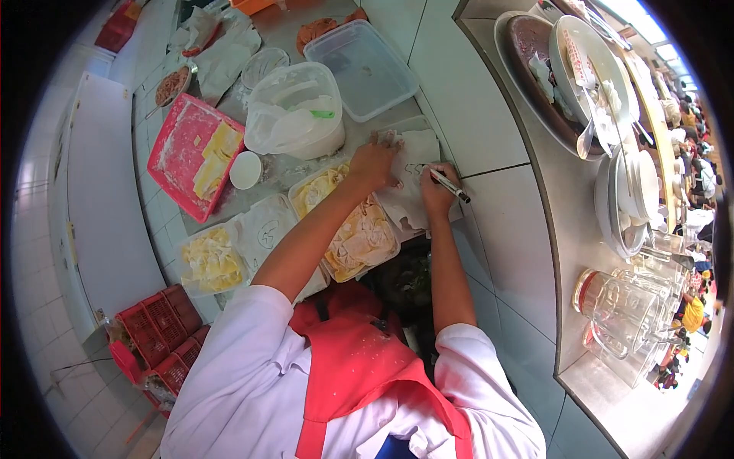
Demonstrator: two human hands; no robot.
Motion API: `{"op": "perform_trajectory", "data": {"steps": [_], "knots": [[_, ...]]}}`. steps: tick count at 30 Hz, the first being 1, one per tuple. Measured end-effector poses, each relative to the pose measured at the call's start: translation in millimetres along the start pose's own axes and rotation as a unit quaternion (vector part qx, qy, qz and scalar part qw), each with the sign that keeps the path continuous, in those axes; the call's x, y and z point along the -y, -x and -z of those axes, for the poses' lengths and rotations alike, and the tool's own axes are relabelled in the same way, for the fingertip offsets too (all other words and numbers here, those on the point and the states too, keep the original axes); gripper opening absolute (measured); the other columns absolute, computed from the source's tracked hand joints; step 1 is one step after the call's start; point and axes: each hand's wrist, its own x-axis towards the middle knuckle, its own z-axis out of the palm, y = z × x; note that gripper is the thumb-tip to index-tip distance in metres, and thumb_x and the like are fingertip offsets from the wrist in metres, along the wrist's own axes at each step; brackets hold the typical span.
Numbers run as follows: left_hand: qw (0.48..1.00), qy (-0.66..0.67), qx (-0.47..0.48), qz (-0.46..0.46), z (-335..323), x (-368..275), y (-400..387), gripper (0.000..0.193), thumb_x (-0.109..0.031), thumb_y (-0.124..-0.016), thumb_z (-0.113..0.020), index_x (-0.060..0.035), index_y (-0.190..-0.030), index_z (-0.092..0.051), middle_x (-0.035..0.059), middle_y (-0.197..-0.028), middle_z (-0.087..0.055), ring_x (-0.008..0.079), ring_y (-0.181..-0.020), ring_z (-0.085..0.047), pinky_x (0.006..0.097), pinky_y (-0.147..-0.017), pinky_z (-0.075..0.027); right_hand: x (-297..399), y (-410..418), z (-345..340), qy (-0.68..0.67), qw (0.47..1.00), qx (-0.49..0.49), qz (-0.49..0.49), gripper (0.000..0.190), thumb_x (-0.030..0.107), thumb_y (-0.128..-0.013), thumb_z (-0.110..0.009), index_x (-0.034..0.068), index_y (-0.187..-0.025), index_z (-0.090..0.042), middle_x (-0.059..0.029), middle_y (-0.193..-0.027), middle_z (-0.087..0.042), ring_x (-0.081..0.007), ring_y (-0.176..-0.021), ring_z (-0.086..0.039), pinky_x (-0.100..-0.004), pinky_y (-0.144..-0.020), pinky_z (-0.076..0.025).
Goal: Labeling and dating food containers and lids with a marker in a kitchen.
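Observation:
In my right hand [439,189] is a black-and-white marker pen [451,186], its tip end on a sheet of white paper [408,198]. Dark curved pen lines show on the paper beside the tip. My left hand [375,162] presses on the paper's left side with its fingers spread. Below my left forearm, a clear plastic container [367,241] holds flour-dusted, folded yellow dough pieces. Left of it lies a paper-covered container [268,229] with a drawn mark. A smaller clear container [212,261] at the far left holds more yellow dough pieces.
A white tub [295,109] with flour and a green-handled tool stands behind my left hand. Nearby are a pink tray [195,158] with dough sheets, a clear lid [361,69] and a bowl of minced filling [173,86]. Dishes [590,74] and glass mugs [613,304] crowd the right ledge.

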Motion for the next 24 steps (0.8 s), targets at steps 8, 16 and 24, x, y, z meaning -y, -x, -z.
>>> {"op": "perform_trajectory", "data": {"steps": [8, 16, 24], "knots": [[1.000, -0.005, 0.021, 0.006, 4.2, -2.3, 0.3, 0.103, -0.049, -0.066, -0.086, -0.0187, -0.153, -0.040, 0.0108, -0.160, -0.035, 0.0400, -0.145, -0.034, 0.0456, -0.110, -0.045, 42.8, 3.6, -6.4, -0.021, 0.994, 0.071, 0.078, 0.011, -0.003, -0.078, -0.071, -0.001, -0.080, -0.060, -0.0078, -0.081, -0.067, -0.0152, -0.072, -0.065, -0.0292, -0.064, -0.053], [1.000, -0.002, 0.009, 0.001, 0.4, 3.4, 1.4, 0.101, -0.048, -0.067, -0.086, -0.0180, -0.153, -0.040, 0.0103, -0.160, -0.035, 0.0399, -0.144, -0.035, 0.0452, -0.109, -0.046, 30.1, 4.3, 26.5, 0.087, 0.981, 0.130, 0.111, 0.010, 0.001, -0.072, -0.073, 0.001, -0.078, -0.065, -0.0108, -0.075, -0.065, -0.0236, -0.069, -0.066, -0.0330, -0.066, -0.053], [1.000, -0.006, 0.000, 0.004, -0.2, 2.7, 1.3, 0.102, -0.050, -0.067, -0.086, -0.0174, -0.152, -0.041, 0.0111, -0.161, -0.034, 0.0408, -0.143, -0.038, 0.0461, -0.108, -0.047, 47.7, -21.7, -1.4, 0.055, 0.975, 0.159, 0.145, 0.012, 0.007, -0.077, -0.075, 0.002, -0.086, -0.069, -0.0133, -0.081, -0.069, -0.0303, -0.077, -0.069, -0.0357, -0.070, -0.054]]}}
